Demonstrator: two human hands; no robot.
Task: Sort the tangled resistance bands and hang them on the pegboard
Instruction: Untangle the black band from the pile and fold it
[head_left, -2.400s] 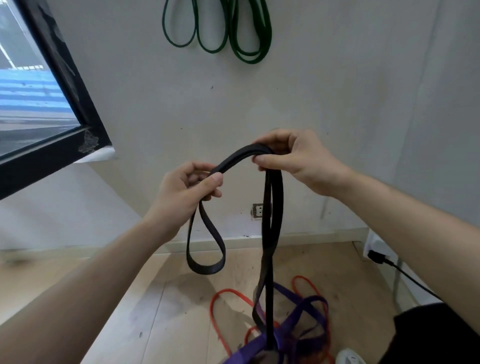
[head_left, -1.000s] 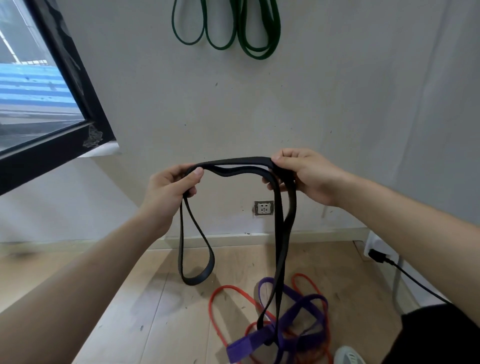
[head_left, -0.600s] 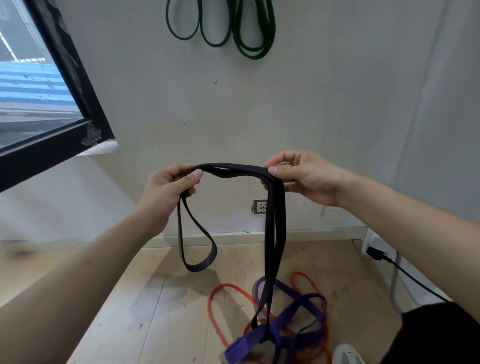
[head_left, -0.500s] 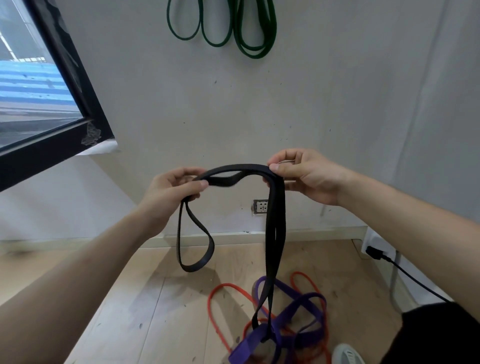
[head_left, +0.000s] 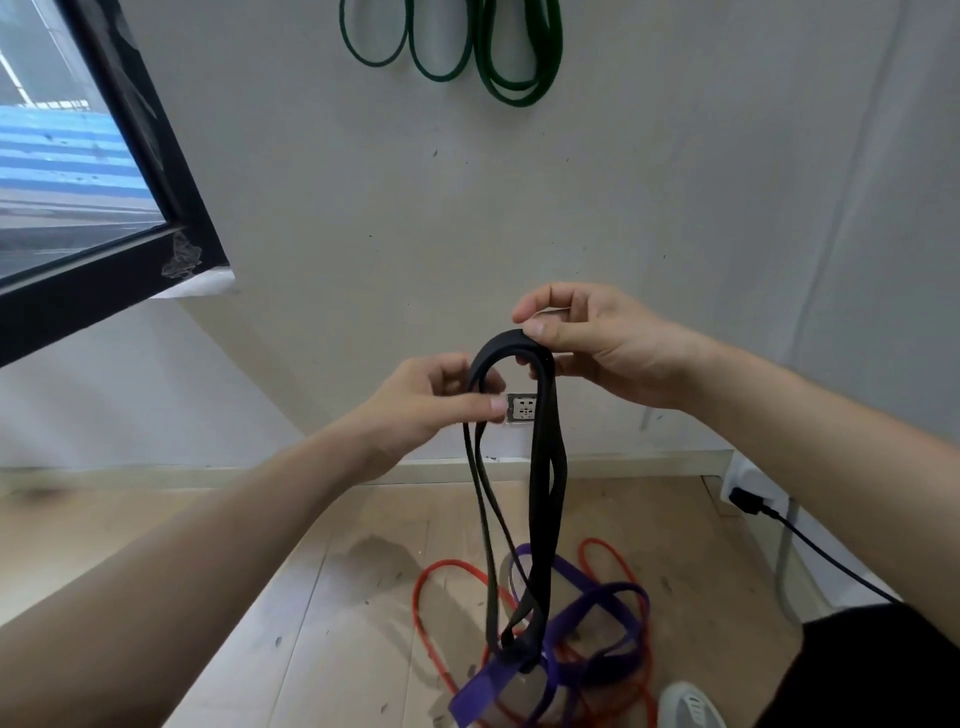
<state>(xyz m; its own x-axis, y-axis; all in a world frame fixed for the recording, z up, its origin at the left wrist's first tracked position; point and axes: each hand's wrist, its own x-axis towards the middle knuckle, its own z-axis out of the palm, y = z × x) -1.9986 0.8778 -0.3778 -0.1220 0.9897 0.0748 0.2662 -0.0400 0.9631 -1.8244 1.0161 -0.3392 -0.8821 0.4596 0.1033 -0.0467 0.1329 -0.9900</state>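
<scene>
I hold a black resistance band (head_left: 545, 467) up in front of the wall. My right hand (head_left: 597, 348) pinches its top bend between thumb and fingers. My left hand (head_left: 431, 405) pinches a thinner strand of it just below and to the left. The black strands hang straight down and run into a purple band (head_left: 602, 603) that lies tangled with a red band (head_left: 431, 587) on the wooden floor. Several green bands (head_left: 498, 57) hang high on the wall.
A black-framed window (head_left: 130, 156) fills the upper left. A wall socket (head_left: 522, 410) sits behind the band. At the right, a black plug and cable (head_left: 779, 519) run from a white unit. A grey shoe (head_left: 685, 706) shows at the bottom edge.
My hands have come close together, folding the black band's top into a tight bend. The short loop that hung from my left hand has dropped into long strands reaching the floor pile.
</scene>
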